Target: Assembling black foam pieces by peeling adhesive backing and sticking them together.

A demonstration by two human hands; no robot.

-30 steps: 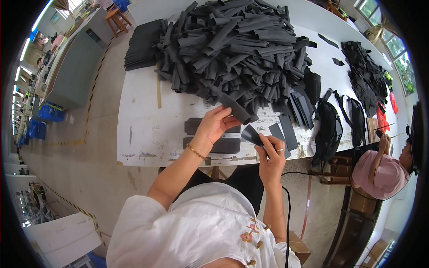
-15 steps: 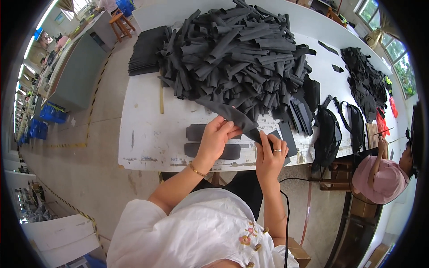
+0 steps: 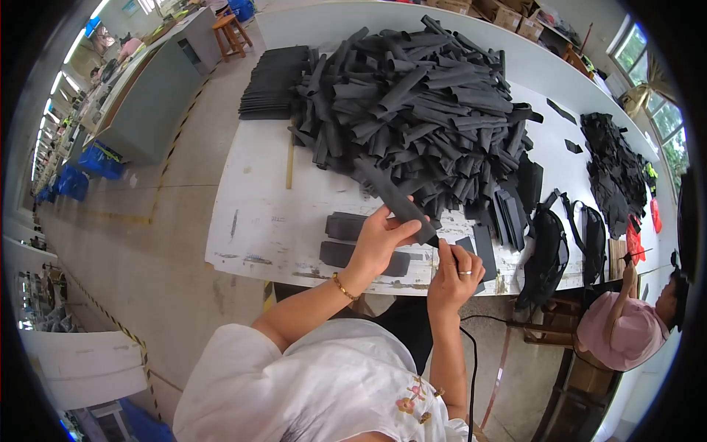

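Observation:
A dark grey fabric strip (image 3: 395, 197) slants across the front of the white table (image 3: 250, 191), curled along its length like a flattened tube. My left hand (image 3: 384, 237) is closed round its middle, with the thumb lying on top. At the near end, my right hand (image 3: 454, 276) pinches a narrow black tip between thumb and fingers. Whether that tip is part of the strip or a separate piece inserted in it, I cannot tell. Under and beside my left hand lie two low stacks of dark strips, one farther (image 3: 344, 225) and one nearer (image 3: 336, 255).
A big heap of curled dark strips (image 3: 412, 96) fills the table's far middle, beside a neat flat stack (image 3: 275, 85). To the right are upright dark panels (image 3: 508, 214), black bags (image 3: 546, 247) and a black fabric pile (image 3: 613, 166). A co-worker (image 3: 624, 320) sits at far right.
The strip has turned to a steeper slant and looks narrower and more rolled. Both hands have shifted slightly, and the whole view has swung so the table sits farther right and lower.

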